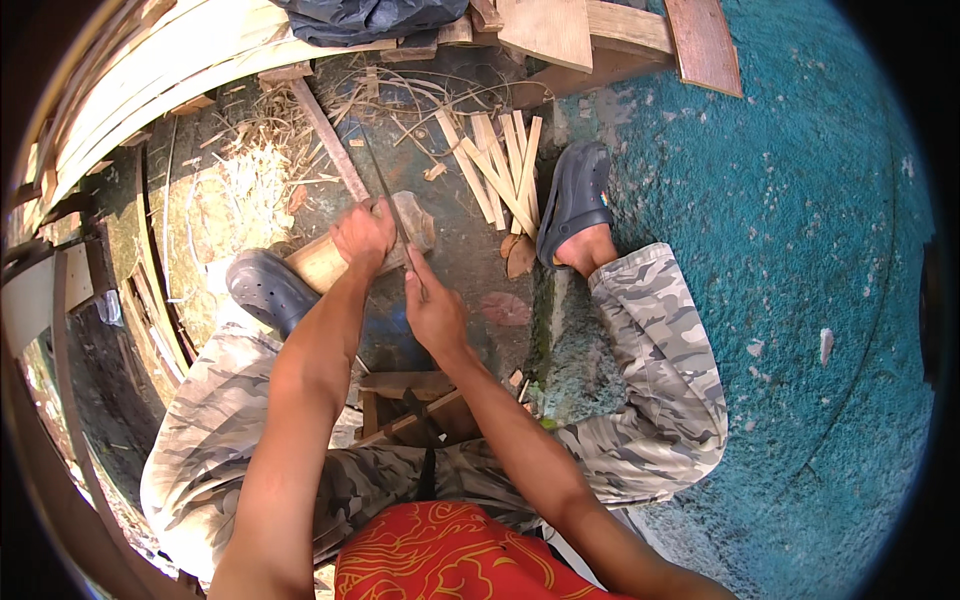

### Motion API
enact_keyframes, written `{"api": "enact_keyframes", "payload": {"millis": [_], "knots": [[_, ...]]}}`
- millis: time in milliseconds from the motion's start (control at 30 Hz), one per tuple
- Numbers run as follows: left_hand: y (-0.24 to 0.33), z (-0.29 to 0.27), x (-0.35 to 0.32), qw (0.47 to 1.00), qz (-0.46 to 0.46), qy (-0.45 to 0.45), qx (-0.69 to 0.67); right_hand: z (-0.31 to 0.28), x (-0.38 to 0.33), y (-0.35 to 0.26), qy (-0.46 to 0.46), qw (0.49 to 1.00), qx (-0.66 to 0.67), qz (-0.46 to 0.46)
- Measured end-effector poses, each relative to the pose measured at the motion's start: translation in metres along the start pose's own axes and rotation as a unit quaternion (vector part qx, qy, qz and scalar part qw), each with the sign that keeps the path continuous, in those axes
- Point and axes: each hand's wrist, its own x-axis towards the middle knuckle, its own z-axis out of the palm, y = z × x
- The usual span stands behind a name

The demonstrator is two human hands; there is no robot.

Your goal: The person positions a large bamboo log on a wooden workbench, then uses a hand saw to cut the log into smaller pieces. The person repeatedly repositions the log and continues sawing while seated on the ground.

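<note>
My left hand (365, 230) is closed around the near end of a long, flat wooden slat (328, 138), which runs away toward the upper left. Fingers of my right hand (437, 312) wrap a long, thin knife (384, 185); its dark blade, seen nearly edge-on, points away beside the slat. The handle is mostly hidden in my grip. Beneath both hands lies a pale wooden block (318, 262), partly covered by my left hand and the blade. Whether the blade touches the slat I cannot tell.
Several thin pale sticks (480, 178) lie fanned out beyond my right hand. Wood shavings (262, 175) litter the ground at left. Boards (545, 32) and a black plastic bag (370, 18) sit at the far side. My clogs (578, 190) flank the block; a rough teal surface (800, 260) borders the right.
</note>
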Motion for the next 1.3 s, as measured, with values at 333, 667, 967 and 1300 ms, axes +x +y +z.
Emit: {"api": "enact_keyframes", "payload": {"millis": [333, 667, 967, 1300], "knots": [[-0.007, 0.016, -0.009, 0.995, 0.025, 0.083, -0.046, -0.084, -0.117, -0.011, -0.009, 1.000, 0.014, 0.009], [-0.002, 0.004, -0.007, 0.997, 0.027, 0.064, -0.040, -0.011, -0.019, 0.013, -0.023, 1.000, 0.006, 0.017], [-0.009, 0.015, -0.006, 0.990, 0.037, 0.128, -0.044, -0.082, -0.080, -0.040, -0.094, 0.990, -0.027, 0.105], [-0.009, 0.018, -0.017, 0.988, 0.047, 0.139, -0.042, -0.048, -0.067, -0.006, -0.062, 0.997, -0.017, 0.047]]}}
